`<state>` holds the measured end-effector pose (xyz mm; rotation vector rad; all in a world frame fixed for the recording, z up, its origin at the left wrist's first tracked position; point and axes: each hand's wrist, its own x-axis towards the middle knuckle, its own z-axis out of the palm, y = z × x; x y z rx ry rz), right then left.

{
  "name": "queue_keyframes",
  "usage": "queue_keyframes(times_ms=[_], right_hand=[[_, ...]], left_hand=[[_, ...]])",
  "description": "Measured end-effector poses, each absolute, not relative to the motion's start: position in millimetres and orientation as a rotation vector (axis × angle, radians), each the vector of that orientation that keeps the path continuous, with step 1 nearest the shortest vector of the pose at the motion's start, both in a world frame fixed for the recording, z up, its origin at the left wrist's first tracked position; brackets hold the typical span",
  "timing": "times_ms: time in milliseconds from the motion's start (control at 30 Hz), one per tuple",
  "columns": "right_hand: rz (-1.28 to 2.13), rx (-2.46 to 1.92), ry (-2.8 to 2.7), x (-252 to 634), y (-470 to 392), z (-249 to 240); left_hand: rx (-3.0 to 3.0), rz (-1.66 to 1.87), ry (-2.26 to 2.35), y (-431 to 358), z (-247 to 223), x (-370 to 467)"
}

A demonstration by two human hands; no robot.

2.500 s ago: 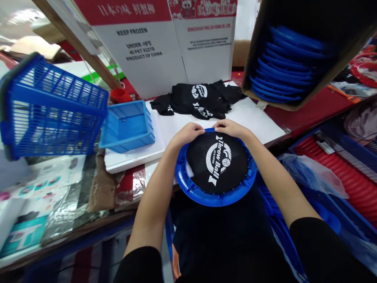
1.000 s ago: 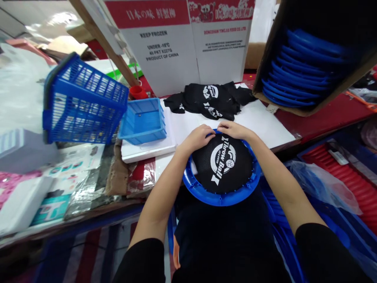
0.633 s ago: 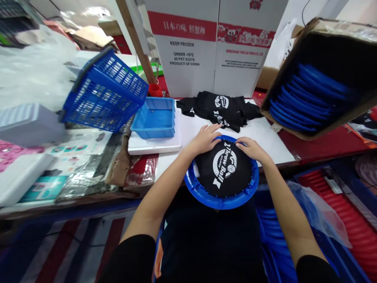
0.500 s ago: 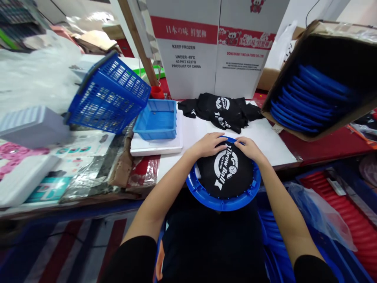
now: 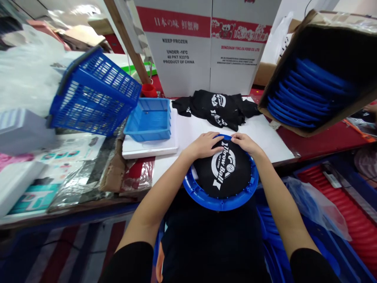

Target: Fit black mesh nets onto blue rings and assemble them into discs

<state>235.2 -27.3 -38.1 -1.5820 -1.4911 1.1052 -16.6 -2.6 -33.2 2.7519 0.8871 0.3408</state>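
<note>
A round blue plastic ring (image 5: 219, 203) lies tilted over my lap against the table's near edge. Stretched across its inside is a black fabric panel (image 5: 238, 182) printed "Throw Ball". My left hand (image 5: 205, 146) is at the far rim, its fingers bent over the rim and the fabric's edge. Close beside it, my right hand (image 5: 245, 143) pinches the same far rim with thumb and fingers. Small pegs show along the ring's near inner edge. Beyond the hands, a pile of black printed fabric pieces (image 5: 219, 108) lies on the white tabletop (image 5: 191, 125).
A light blue bin (image 5: 149, 122) and a tilted blue basket (image 5: 97, 94) stand to the left. At right, a cardboard box (image 5: 316, 31) on its side holds stacked blue rings (image 5: 303, 98). A tall white carton (image 5: 182, 70) closes off the back. Crates with red parts (image 5: 344, 196) sit lower right.
The view has shifted slightly, moving the surroundings a little in the frame. Both hands keep their place at the ring's far rim, with only slight finger movement.
</note>
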Motion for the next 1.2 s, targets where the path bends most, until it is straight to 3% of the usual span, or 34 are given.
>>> queue_keyframes(times_ms=[867,1200], right_hand=[[0.726,-1.664,-1.663,229.3,-29.6,-43.1],[0.753,-1.628,-1.632,226.6,-32.3,-42.7]], left_hand=[[2.78,0.331,0.836,0.3,-37.3,-15.9],[2.761,0.348,0.828,2.2,-38.7,-17.4]])
